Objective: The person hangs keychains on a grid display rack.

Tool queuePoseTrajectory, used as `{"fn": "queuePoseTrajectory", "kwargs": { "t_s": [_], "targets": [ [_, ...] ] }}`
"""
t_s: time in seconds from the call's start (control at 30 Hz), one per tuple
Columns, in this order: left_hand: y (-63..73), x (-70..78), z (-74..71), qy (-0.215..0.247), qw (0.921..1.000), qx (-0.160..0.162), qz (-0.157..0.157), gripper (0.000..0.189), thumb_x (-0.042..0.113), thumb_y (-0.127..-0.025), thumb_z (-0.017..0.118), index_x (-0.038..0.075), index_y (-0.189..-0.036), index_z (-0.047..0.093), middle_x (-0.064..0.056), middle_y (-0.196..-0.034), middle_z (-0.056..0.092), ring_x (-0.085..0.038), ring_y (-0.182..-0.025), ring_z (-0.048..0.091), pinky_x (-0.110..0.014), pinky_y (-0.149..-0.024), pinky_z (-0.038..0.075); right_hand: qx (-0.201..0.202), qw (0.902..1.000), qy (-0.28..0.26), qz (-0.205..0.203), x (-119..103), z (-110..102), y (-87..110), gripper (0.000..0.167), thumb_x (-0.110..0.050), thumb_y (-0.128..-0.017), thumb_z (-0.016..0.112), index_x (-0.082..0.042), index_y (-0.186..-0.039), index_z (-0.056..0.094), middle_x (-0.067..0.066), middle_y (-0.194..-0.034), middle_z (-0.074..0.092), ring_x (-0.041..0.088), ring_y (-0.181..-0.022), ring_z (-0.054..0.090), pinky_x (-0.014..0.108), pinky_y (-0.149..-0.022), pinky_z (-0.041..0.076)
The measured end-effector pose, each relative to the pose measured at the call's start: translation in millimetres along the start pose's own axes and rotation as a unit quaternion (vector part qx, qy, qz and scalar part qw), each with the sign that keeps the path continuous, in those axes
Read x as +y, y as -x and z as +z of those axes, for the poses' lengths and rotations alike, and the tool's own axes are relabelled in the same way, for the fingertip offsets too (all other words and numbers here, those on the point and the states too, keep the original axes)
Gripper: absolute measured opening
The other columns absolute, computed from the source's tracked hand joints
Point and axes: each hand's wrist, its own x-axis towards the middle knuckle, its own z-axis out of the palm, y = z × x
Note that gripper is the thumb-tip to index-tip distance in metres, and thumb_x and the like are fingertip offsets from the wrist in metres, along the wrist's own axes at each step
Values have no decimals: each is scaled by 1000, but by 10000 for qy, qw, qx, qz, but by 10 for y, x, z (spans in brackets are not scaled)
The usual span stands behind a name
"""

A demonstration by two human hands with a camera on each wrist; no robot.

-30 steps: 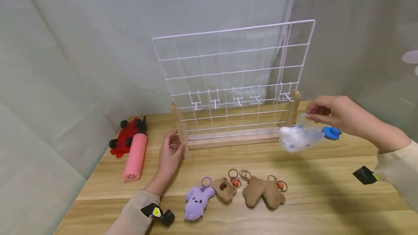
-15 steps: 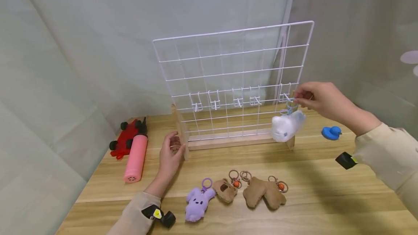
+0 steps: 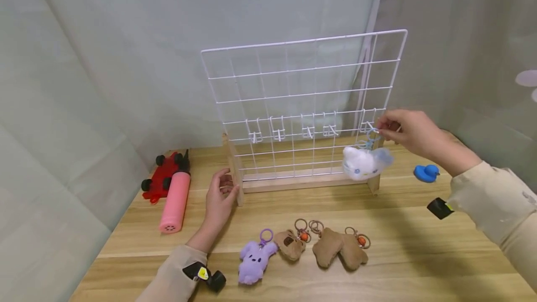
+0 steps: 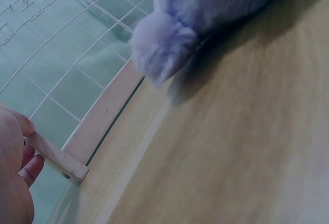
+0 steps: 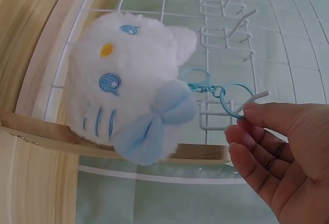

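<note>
My right hand (image 3: 409,127) pinches the light-blue ring (image 5: 223,108) of a white cat plush keychain (image 3: 361,164) between thumb and fingers. In the right wrist view, the tip of the rightmost white hook (image 5: 259,95) appears to pass through that ring. The plush, with a blue bow (image 5: 157,118), hangs before the right end of the white wire rack (image 3: 302,95). At the rack's other end my left hand (image 3: 220,199) grips the wooden side post (image 3: 232,167), its thumb on the near side. Several more hooks (image 3: 308,132) sit along the grid, bearing nothing.
A purple plush keychain (image 3: 253,262), a brown bear-head keychain (image 3: 290,245) and brown plush keychains (image 3: 329,248) lie in front. A red toy car (image 3: 163,176) and a pink cylinder (image 3: 175,202) lie left. A blue duck (image 3: 426,173) sits right.
My right hand has carried the cat plush keychain leftward and up to the rightmost hook. The plush has turned to face forward. My left hand has stayed on the post.
</note>
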Motion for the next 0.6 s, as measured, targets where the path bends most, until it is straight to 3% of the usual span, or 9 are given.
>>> {"fn": "queuePoseTrajectory", "kwargs": {
  "t_s": [0.27,0.6],
  "targets": [
    [-9,10,3,-81,10000,-14,-33,49,-10,-85,62,-2,-130,45,-21,-112,58,-19,-95,56,-9,-75,47,135,9996,-56,224,0,-16,45,12,-11,-89,67,-6,-100,68,7,-88,68,17,-77,61,19,-60,48],
    [-6,2,0,-68,10000,-24,-57,49,-10,-85,62,-1,-130,45,-21,-112,58,-20,-96,55,-10,-75,47,904,9958,-113,1,-116,-115,231,16,-14,-87,70,-12,-104,69,0,-90,68,-9,-75,50,9,-64,43]
  ]
}}
